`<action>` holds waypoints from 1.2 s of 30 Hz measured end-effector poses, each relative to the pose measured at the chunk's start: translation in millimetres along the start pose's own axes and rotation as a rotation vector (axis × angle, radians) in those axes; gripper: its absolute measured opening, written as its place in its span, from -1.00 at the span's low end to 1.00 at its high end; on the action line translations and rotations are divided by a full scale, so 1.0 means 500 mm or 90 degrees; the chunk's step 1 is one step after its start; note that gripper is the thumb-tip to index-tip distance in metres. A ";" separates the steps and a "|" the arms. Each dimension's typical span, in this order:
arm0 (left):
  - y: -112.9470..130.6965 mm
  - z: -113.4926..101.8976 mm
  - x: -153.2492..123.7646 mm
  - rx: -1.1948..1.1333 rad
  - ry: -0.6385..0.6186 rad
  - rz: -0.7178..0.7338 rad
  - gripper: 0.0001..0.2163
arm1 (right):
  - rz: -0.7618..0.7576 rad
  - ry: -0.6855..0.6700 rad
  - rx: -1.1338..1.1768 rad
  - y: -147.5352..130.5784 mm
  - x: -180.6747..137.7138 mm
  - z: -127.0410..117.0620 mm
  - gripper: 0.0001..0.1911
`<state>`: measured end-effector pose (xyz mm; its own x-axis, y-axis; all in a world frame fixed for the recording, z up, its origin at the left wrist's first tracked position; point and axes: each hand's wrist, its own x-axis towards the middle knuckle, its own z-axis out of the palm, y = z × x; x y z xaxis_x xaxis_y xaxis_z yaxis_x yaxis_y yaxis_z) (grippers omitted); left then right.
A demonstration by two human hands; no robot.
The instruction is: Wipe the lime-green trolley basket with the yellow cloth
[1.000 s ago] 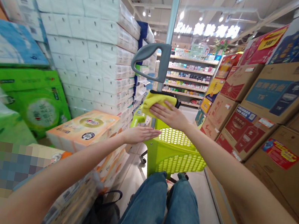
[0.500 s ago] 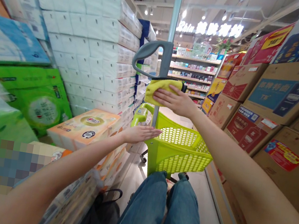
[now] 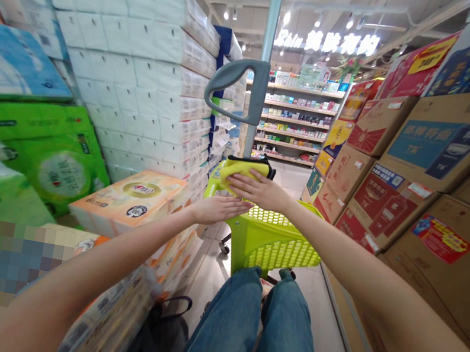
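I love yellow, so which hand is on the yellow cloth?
The right hand: it lies over the cloth, at the pole. The left hand, lower, by the cart, isn't.

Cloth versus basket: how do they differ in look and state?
The cloth is smaller than the basket. The cloth is yellow with a dark edge; the basket is yellow-green with a holed wall. The cloth is bunched under the right hand; the basket holds a stiff shape. Both are bright yellowish.

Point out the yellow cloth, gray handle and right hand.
Yellow cloth [image 3: 243, 167]: head view, on its uncovered upper part.
Gray handle [image 3: 258, 93]: head view, on its upright side.
Right hand [image 3: 265, 190]: head view, on its back.
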<state>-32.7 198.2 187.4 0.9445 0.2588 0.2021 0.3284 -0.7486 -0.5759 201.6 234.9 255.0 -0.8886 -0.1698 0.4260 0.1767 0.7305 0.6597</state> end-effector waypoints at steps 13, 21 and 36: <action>0.002 -0.005 0.001 -0.005 0.030 0.002 -0.41 | 0.026 -0.017 -0.016 0.145 0.076 -0.137 -0.15; 0.000 0.006 -0.002 -0.019 -0.004 -0.008 -0.41 | 0.017 0.010 0.001 0.029 0.002 -0.027 -0.26; 0.001 -0.010 -0.001 0.013 0.026 0.018 -0.39 | 0.058 0.017 -0.023 0.125 0.065 -0.105 -0.24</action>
<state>-33.0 195.0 190.9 0.9527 0.2119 0.2180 0.3020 -0.7424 -0.5980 206.3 240.2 342.5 -0.8565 -0.1219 0.5016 0.2721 0.7191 0.6394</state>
